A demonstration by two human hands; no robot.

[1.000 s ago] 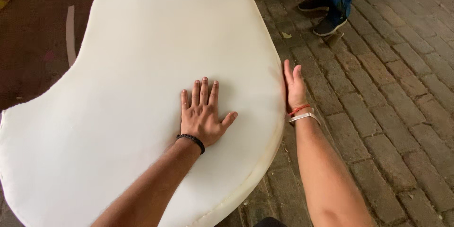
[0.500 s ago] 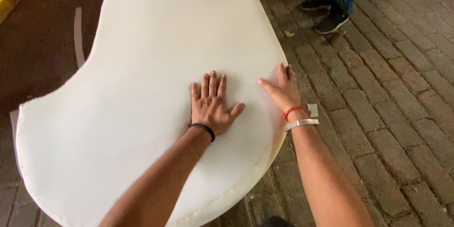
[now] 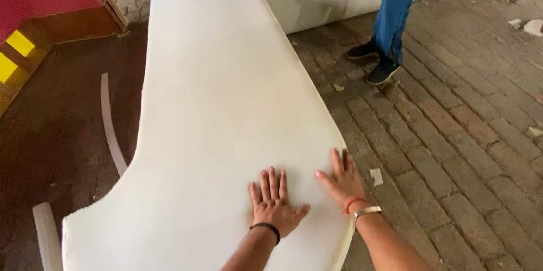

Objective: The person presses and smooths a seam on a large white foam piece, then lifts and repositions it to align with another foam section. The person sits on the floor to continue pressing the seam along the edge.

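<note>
No packages, labels, signs or screens visible anywhere in view.

Foam sheet (image 3: 215, 113): plain white, no pattern. Left hand (image 3: 274, 206): black wristband. Right hand (image 3: 342, 180): orange thread, silver bracelet. Floor (image 3: 469, 152): brown-red bricks in rows. Other person's jeans (image 3: 399, 2): blue; shoes (image 3: 373, 62): black. Wooden frame (image 3: 62, 19): brown, pink top, yellow patches. Foam strips (image 3: 110, 124): white.
</note>
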